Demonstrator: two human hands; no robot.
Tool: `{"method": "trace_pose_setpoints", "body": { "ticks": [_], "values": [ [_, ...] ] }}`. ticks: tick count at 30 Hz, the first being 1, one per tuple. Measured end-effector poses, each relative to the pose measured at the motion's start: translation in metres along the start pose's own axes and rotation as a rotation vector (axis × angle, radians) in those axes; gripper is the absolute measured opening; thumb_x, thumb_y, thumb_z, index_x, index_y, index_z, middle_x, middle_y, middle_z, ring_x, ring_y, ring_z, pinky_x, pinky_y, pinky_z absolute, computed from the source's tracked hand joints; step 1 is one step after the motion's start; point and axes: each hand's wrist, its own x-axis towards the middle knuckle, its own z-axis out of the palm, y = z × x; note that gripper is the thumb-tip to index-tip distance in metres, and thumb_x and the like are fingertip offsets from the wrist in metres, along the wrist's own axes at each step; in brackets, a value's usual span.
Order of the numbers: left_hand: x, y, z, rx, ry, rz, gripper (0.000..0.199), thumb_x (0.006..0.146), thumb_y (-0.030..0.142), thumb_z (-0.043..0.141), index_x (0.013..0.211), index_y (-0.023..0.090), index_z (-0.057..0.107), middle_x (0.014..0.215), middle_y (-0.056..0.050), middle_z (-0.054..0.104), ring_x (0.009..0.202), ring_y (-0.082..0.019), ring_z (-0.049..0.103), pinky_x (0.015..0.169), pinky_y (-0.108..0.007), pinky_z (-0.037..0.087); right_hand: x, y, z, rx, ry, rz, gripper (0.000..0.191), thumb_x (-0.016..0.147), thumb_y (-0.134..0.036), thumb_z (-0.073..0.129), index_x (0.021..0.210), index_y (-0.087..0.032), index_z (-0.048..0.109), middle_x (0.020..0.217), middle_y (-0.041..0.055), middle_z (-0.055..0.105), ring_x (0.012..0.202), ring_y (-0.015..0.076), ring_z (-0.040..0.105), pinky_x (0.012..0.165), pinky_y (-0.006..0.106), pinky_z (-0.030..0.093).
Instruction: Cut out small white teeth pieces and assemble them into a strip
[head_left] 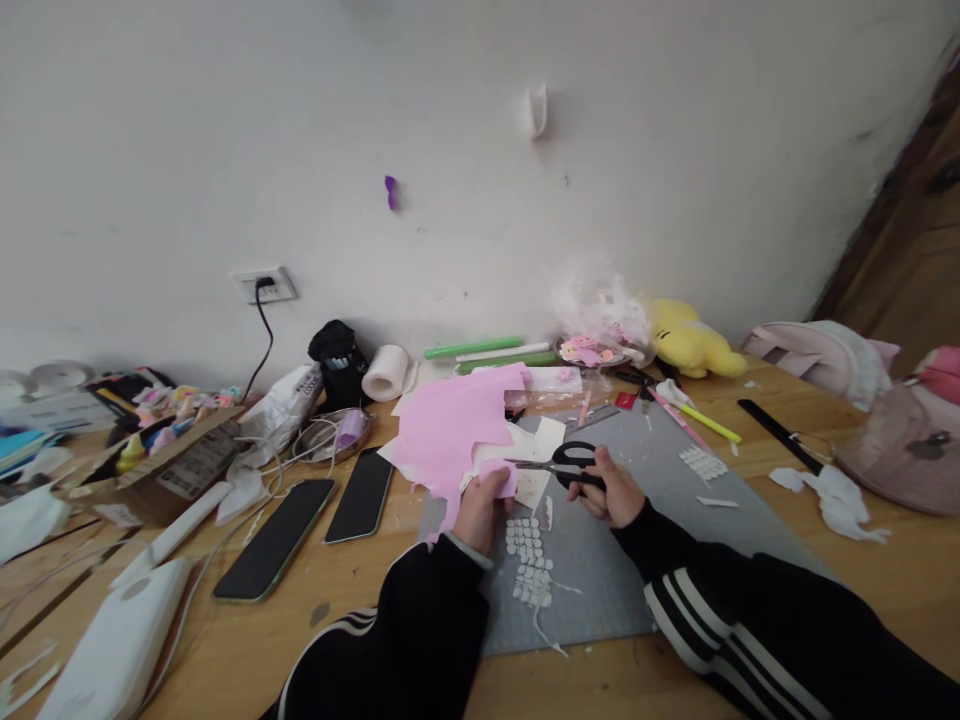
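Note:
My right hand (616,488) is closed round the black handles of a pair of scissors (564,466), whose blades point left. Between the fingers of my left hand (480,512) is a small pink paper piece (498,468), close to the blade tips. Whether the blades touch it I cannot tell. Behind my left hand lies a large, ragged pink sheet (450,420) over white paper (551,435). Small white foam pads (529,560) rest in rows on the grey cutting mat (600,590) just below the hands.
Two phones (276,540) (361,495) and a white power bank (112,640) lie to the left, near a cardboard box (161,465). Rolled green tubes (472,347), a plastic-wrapped dish (600,345) and a yellow plush toy (694,340) line the wall. A pink bag (900,450) stands right.

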Motion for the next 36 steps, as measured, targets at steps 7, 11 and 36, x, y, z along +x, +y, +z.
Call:
{"method": "trace_pose_setpoints", "body": {
  "ticks": [7,11,36],
  "values": [
    [-0.001,0.001,0.000,0.019,-0.022,-0.003,0.032,0.065,0.031,0.055,0.037,0.017,0.046,0.035,0.002,0.044,0.041,-0.010,0.039,0.047,-0.025,0.029,-0.001,-0.005,0.000,-0.043,0.000,0.021,0.065,0.059,-0.077,0.036,0.038,-0.017,0.052,0.024,-0.0088,0.016,0.025,0.0029,0.009,0.031,0.023,0.005],
    [-0.001,0.001,0.001,0.016,-0.026,-0.004,0.030,0.064,0.031,0.056,0.040,0.017,0.047,0.035,0.002,0.044,0.040,-0.010,0.038,0.046,-0.024,0.028,-0.001,-0.006,-0.001,-0.059,0.007,0.028,0.065,0.059,-0.077,0.035,0.037,-0.018,0.050,0.024,-0.0086,0.016,0.025,0.0029,0.009,0.032,0.024,0.004],
    [0.003,-0.002,-0.002,-0.080,0.042,-0.001,0.030,0.068,0.028,0.053,0.041,0.017,0.046,0.035,0.004,0.042,0.038,-0.008,0.037,0.044,-0.024,0.028,-0.004,-0.010,0.000,0.035,-0.122,0.094,0.068,0.049,-0.078,0.043,0.049,-0.012,0.060,0.028,-0.0130,0.013,0.027,0.0024,0.007,0.031,0.021,0.004]
  ]
}}
